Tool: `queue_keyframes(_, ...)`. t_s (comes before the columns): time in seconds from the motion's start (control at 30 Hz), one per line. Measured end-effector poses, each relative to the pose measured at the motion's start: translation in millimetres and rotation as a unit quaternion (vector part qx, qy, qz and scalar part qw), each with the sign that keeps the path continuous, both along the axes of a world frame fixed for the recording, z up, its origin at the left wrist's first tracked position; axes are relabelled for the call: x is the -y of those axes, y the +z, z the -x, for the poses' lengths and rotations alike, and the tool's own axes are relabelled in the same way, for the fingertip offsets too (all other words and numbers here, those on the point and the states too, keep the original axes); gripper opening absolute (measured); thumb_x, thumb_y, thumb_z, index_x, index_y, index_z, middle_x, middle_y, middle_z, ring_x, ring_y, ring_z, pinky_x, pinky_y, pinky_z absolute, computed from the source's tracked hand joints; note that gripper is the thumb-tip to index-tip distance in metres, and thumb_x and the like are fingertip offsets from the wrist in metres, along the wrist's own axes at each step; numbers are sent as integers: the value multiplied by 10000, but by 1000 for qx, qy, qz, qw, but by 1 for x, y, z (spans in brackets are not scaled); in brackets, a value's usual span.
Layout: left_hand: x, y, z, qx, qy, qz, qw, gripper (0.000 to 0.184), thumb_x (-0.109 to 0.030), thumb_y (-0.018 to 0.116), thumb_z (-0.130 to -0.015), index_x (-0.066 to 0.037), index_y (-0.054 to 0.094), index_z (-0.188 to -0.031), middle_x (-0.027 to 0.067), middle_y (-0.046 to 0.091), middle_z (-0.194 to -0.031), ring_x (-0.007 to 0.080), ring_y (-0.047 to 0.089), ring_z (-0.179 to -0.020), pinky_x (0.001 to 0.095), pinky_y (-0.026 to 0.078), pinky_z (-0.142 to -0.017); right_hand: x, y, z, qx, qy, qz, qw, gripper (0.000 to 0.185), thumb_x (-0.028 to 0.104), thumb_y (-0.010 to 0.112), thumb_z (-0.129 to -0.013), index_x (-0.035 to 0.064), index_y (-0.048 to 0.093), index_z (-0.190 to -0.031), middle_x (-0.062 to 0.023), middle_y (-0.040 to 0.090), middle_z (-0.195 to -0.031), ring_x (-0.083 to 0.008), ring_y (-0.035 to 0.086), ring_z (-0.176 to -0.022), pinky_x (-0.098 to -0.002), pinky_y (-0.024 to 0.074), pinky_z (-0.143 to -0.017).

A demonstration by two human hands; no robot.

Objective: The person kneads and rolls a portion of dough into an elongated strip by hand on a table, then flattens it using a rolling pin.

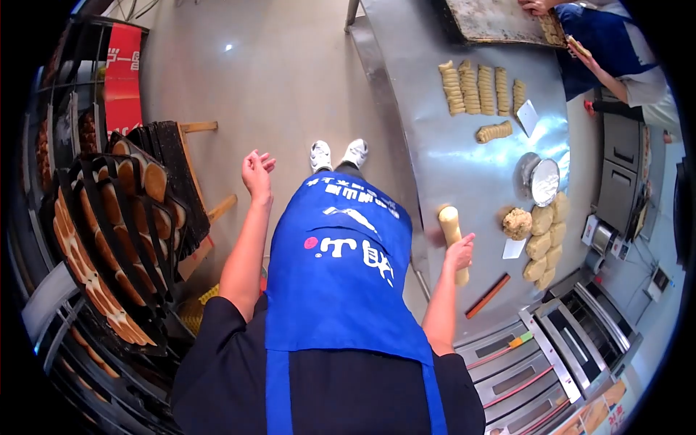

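Note:
My right hand (458, 254) lies across a long pale roll of dough (450, 223) on the steel table (435, 159), with its fingers around the middle. One rounded end shows beyond the hand and a short stretch on the near side. To its right sit a crumbly ball of filling (518, 223), a white scraper (514, 248) and several rounded dough pieces (538, 246). A brown wooden stick (487, 296) is close to the roll's near end. My left hand (257, 174) hangs in the air over the floor, fingers loosely apart, holding nothing.
Farther up the table are rows of cut dough (467, 87), another white scraper (528, 117), a metal bowl (545, 183) and a baking tray (496, 20). A co-worker's hand (580, 52) holds a small piece there. Left stands a rack with trays of baked goods (123, 225).

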State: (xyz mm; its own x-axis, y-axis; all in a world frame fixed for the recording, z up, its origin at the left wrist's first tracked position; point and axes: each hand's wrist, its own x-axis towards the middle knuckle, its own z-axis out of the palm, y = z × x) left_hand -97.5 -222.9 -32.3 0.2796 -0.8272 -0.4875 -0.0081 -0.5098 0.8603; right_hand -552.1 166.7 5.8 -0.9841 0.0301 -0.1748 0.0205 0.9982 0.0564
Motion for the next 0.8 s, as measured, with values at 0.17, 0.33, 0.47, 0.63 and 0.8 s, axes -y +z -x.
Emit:
queue_keyframes(0.17,-1,18,7,1,45,4,999,374,-296,468,-1185,6,553,-1389,190,733,-1186,249,776,-914,367,645,-815,5,-15,-17,-137,7,51,989,620,517,397,-1151,32,742,-976,-150,764,-975,-407,679,-996,-530,435,-1053)
queue_keyframes(0.33,-2,15,23,19,44,19,999,375,-296,468,-1184,10,548,-1384,194,738,-1183,268,780,-930,384,651,-820,7,-15,-19,-186,50,86,978,556,453,439,-1142,23,727,-938,-140,727,-1002,-391,673,-1027,-534,442,-1030)
queue_keyframes(0.47,4,16,36,15,53,14,998,375,-295,478,-1181,14,550,-1380,193,736,-1170,268,779,-930,379,651,-823,9,-12,-16,-170,62,113,977,471,376,489,-1125,24,716,-908,-137,711,-1019,-377,661,-1063,-534,455,-1003)
queue_keyframes(0.63,17,29,54,17,47,32,998,365,-290,489,-1178,11,565,-1370,186,737,-1160,263,777,-925,372,648,-817,15,-9,-14,-167,56,111,978,427,356,524,-1116,28,706,-912,-132,699,-1021,-375,661,-1054,-530,465,-969)
queue_keyframes(0.8,11,38,57,61,36,40,997,366,-287,481,-1181,11,565,-1376,186,738,-1152,260,778,-917,373,649,-813,8,-7,-12,-149,71,104,981,405,368,537,-1118,29,700,-970,-134,687,-1030,-379,660,-1055,-536,471,-954)
